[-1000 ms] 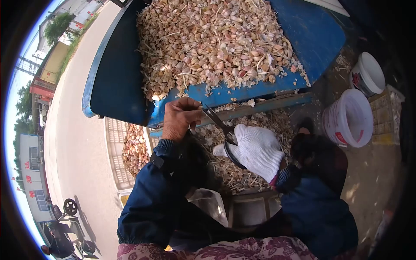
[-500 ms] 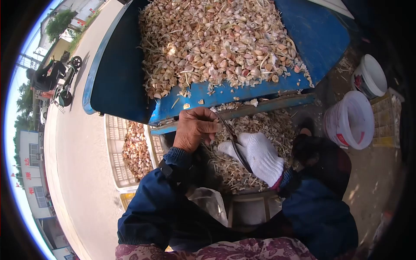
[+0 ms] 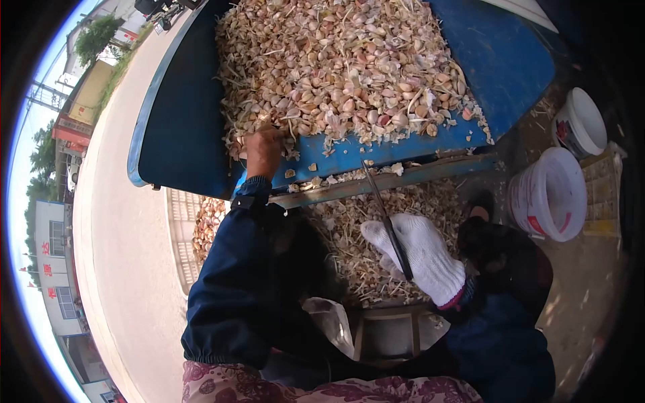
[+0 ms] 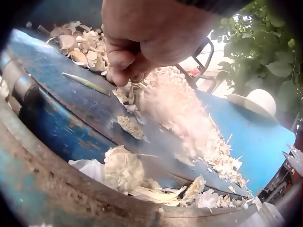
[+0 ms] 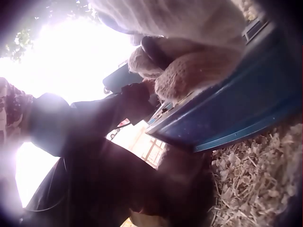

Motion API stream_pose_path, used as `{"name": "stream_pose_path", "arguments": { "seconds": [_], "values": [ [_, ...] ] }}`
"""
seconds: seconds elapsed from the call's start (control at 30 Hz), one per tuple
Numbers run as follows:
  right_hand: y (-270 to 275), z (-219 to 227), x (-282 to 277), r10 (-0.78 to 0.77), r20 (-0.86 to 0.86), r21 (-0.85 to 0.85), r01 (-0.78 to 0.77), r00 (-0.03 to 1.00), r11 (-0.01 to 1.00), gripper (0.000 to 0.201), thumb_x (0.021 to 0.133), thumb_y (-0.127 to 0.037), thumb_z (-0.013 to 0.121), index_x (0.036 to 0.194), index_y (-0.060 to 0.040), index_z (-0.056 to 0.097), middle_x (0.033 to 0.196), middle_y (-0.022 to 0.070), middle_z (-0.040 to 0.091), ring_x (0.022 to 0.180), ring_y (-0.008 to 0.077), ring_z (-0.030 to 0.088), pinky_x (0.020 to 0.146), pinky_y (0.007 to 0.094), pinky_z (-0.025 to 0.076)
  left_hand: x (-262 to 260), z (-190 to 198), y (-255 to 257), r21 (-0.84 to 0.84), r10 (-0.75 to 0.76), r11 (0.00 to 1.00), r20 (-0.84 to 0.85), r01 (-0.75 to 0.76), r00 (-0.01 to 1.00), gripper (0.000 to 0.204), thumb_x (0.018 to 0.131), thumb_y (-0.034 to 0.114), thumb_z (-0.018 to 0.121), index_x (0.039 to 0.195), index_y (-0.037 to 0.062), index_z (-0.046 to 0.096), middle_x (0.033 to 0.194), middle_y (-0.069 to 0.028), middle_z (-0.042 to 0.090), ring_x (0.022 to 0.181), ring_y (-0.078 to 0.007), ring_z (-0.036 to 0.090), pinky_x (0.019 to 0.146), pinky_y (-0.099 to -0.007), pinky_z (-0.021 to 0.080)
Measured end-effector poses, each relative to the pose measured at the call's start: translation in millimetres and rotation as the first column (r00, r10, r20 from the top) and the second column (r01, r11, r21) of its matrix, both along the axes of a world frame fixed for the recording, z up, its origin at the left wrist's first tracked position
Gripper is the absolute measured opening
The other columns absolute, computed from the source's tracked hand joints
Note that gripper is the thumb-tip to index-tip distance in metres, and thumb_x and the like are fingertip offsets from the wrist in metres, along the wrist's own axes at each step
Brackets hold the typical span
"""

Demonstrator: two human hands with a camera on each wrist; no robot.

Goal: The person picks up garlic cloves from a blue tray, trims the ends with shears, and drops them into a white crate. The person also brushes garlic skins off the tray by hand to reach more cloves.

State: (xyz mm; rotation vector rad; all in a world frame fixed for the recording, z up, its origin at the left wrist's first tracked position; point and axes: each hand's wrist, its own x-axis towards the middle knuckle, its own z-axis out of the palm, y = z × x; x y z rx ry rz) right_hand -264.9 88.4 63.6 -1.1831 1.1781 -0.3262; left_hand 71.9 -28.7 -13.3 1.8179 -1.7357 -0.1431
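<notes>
My bare left hand (image 3: 263, 149) is at the near left edge of a heap of garlic cloves (image 3: 349, 74) in a blue metal hopper (image 3: 484, 67). In the left wrist view its fingers (image 4: 124, 59) are bent, the tips right at loose cloves and skins. I cannot tell whether they pinch a clove. My right hand (image 3: 420, 255), in a white knitted glove, grips dark-handled scissors (image 3: 390, 232), their blades pointing up toward the hopper's lip. In the right wrist view a dark handle loop (image 5: 155, 53) shows between the gloved fingers.
Below the hopper lies a pile of dry stems and skins (image 3: 376, 275). On the left stands a white plastic crate (image 3: 185, 228) with cloves. Two white buckets (image 3: 521, 201) and a yellowish crate (image 3: 601, 191) are at the right. A pale lump (image 4: 124, 168) sits along the lip.
My left hand has moved from beside the scissor tips up and away to the garlic heap. The scissors and right hand have shifted slightly right and down, blades now nearly together.
</notes>
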Motion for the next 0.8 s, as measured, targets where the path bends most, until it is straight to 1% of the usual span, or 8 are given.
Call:
{"name": "stream_pose_path", "arguments": {
  "seconds": [0.07,0.23,0.43,0.5,0.53,0.6,0.63,0.8],
  "values": [
    [1.4,-8.1,-2.1,-0.004,-0.002,-0.084,0.004,1.000,0.996,0.047,0.090,-0.042,0.065,0.066,-0.0035,0.054,0.053,0.0019,0.051,0.042,0.0092,0.049,0.038,0.0246,0.039,-3.1,-1.1,-0.1,-0.007,-0.056,0.998,0.163,0.058,0.985,0.021,0.075,0.001,0.059,0.091,0.0006,0.072,0.090,-0.0163,0.068,0.080,-0.0330,0.066,0.076,-0.0349,0.052],
    [1.9,-10.5,-3.0,0.037,-0.075,-0.276,-0.056,0.997,0.959,0.048,0.090,-0.042,0.065,0.064,-0.0039,0.052,0.048,0.0021,0.048,0.041,0.0102,0.049,0.039,0.0264,0.039,-7.5,8.2,10.8,0.090,-0.114,0.991,0.217,0.097,0.970,0.018,0.075,0.003,0.060,0.088,0.0013,0.072,0.094,-0.0160,0.068,0.085,-0.0331,0.066,0.080,-0.0360,0.051],
    [2.1,0.8,0.8,0.043,-0.110,-0.228,-0.067,0.993,0.971,0.049,0.090,-0.043,0.064,0.063,-0.0037,0.052,0.047,0.0024,0.048,0.040,0.0109,0.048,0.039,0.0277,0.038,0.0,1.6,18.6,0.212,0.080,0.975,-0.047,-0.069,0.996,0.018,0.071,0.004,0.069,0.088,0.0005,0.071,0.073,-0.0131,0.066,0.068,-0.0275,0.066,0.067,-0.0348,0.052],
    [1.5,-5.6,1.1,0.038,-0.161,-0.347,-0.093,0.986,0.933,0.065,0.085,-0.060,0.059,0.063,0.0015,0.058,0.057,0.0236,0.053,0.058,0.0394,0.059,0.053,0.0429,0.044,-6.4,10.4,28.0,0.321,0.177,0.945,-0.352,-0.059,0.919,0.014,0.076,0.004,0.069,0.089,-0.0021,0.068,0.062,-0.0069,0.061,0.055,-0.0167,0.061,0.052,-0.0290,0.047],
    [0.8,-1.3,1.4,0.037,-0.160,-0.346,-0.091,0.986,0.934,0.065,0.085,-0.060,0.059,0.063,0.0015,0.058,0.057,0.0236,0.053,0.058,0.0394,0.059,0.053,0.0429,0.044,-6.4,14.8,32.2,0.322,0.176,0.945,-0.351,-0.058,0.920,0.014,0.076,0.004,0.069,0.089,-0.0021,0.068,0.062,-0.0069,0.061,0.055,-0.0167,0.061,0.052,-0.0290,0.047],
    [-0.1,10.4,2.5,0.060,-0.130,-0.334,-0.101,0.990,0.937,0.052,0.089,-0.049,0.063,0.065,-0.0031,0.054,0.049,0.0026,0.049,0.043,0.0116,0.049,0.042,0.0299,0.039,-4.7,25.1,40.2,0.371,0.195,0.920,-0.712,0.126,0.674,0.013,0.083,0.007,0.068,0.093,-0.0013,0.065,0.064,-0.0024,0.057,0.051,-0.0085,0.050,0.046,-0.0216,0.037],
    [0.7,5.3,3.3,0.059,-0.129,-0.333,-0.100,0.990,0.938,0.052,0.089,-0.049,0.063,0.065,-0.0031,0.054,0.049,0.0026,0.049,0.043,0.0116,0.049,0.042,0.0299,0.039,-9.2,35.1,44.8,0.372,0.180,0.911,-0.750,0.180,0.636,0.010,0.088,0.009,0.064,0.093,-0.0007,0.062,0.065,-0.0032,0.057,0.050,-0.0075,0.046,0.043,-0.0204,0.031],
    [3.4,-15.1,9.2,0.078,-0.212,-0.492,-0.176,0.974,0.853,0.058,0.087,-0.056,0.061,0.064,-0.0033,0.056,0.049,0.0033,0.051,0.045,0.0126,0.051,0.044,0.0299,0.040,-25.5,57.0,60.0,0.371,0.212,0.879,-0.867,0.299,0.451,0.010,0.090,0.008,0.060,0.094,-0.0012,0.062,0.067,-0.0044,0.058,0.051,-0.0082,0.046,0.044,-0.0201,0.032]
  ]
}}
